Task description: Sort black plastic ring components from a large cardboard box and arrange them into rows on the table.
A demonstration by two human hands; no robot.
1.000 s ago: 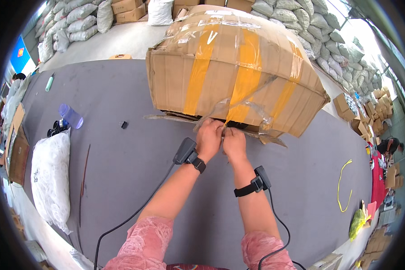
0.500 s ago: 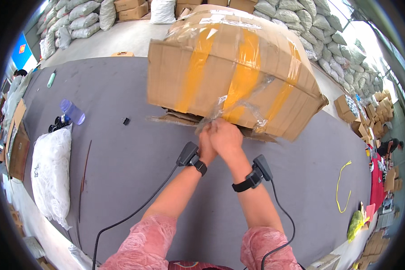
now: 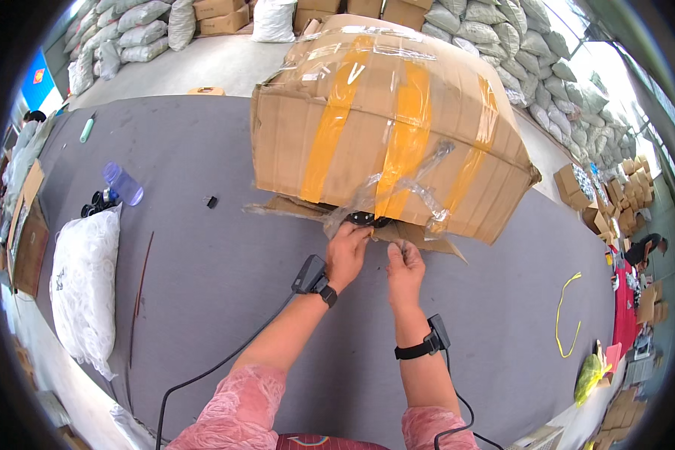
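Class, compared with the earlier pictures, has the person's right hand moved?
Yes. The right hand has drawn back from the cardboard box and apart from the left hand.

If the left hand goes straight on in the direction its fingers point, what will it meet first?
Most likely the loose clear plastic wrap at the lower edge of the cardboard box, which the left hand already touches; depth there is unclear.

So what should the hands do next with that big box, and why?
Probably pull the loose clear tape further off the cardboard box. The left hand is at the lower flap where the tape hangs, and the right hand pinches a strand beside it.
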